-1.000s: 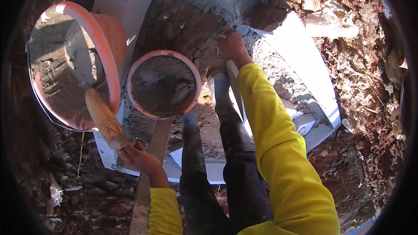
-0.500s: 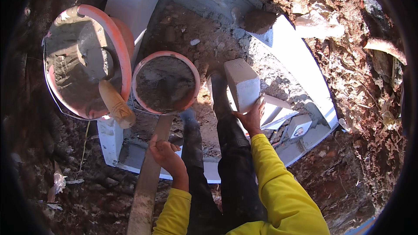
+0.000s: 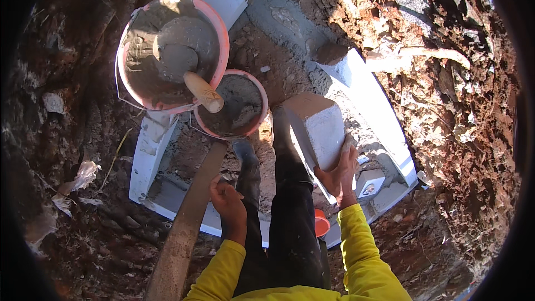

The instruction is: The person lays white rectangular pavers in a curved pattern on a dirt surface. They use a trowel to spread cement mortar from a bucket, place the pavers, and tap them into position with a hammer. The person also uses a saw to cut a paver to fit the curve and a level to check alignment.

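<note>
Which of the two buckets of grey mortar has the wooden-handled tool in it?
The larger orange-rimmed round bucket, upper left: the tan wooden handle crosses its rim. The smaller orange-rimmed round bucket only shows behind the handle's end.

Pale-grey rectangular block [image 3: 326,134] | tilted | near end in right hand [image 3: 339,175]

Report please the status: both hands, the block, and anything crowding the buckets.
Right hand grips pale block. Left hand beside plank, apparently empty. Wooden handle overhangs smaller bucket.
</note>
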